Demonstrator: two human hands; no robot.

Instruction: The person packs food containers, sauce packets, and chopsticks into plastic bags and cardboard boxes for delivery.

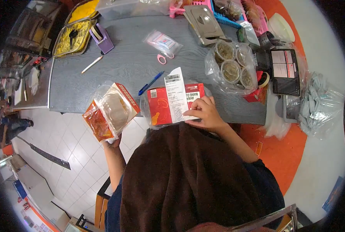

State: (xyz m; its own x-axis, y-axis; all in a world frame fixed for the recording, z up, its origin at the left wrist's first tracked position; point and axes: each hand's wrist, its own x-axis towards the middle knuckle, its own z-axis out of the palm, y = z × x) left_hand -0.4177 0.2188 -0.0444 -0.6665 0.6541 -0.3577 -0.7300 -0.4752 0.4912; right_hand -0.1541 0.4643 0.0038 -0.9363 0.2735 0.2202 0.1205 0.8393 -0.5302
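Note:
My left hand (112, 142) grips an opened cardboard food box (130, 101) from below, over the table's front edge. In it are a plastic packet of orange-red sauce (99, 123) and something pale under clear plastic (116, 104). My right hand (206, 115) pinches the lower right edge of a printed paper receipt (175, 96). Under the receipt lies a red and white printed box (159, 108) with clear plastic around it, at the table's front edge. Just behind the receipt is a blue pen (151, 83).
Lidded tubs in a plastic bag (231, 69) stand right of the red box. Farther back are pink scissors (162, 58), a packet (163, 41), a white pen (92, 65), a tape dispenser (102, 38), a steel lidded pan (204, 21) and trays of yellow food (72, 36). A tablet (285, 71) stands right.

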